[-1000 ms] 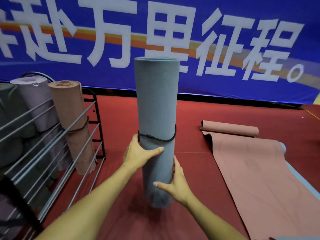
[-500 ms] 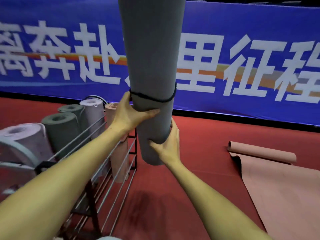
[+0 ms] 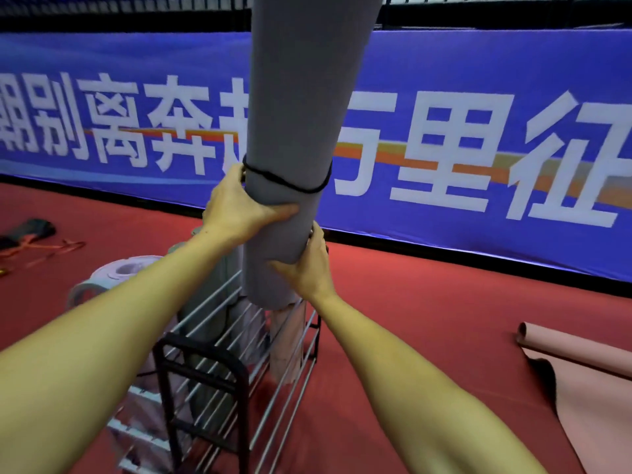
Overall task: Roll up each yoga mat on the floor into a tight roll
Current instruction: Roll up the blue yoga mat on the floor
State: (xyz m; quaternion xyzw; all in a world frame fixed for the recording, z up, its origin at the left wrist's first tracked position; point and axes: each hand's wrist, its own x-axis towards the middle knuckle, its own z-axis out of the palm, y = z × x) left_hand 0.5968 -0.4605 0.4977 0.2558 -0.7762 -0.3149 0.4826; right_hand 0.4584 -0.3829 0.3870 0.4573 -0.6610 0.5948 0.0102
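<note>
Grip (image 3: 239, 208) tight around grey roll (image 3: 294, 97)

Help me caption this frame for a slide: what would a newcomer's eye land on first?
First, the tall grey rolled mat held upright at the centre, bound by a black band, with the left hand gripping under the band and the right hand lower down. Behind runs a blue banner with big white characters. Below stands a metal rack of rolled mats, and a pink mat lies partly unrolled at right.
</note>
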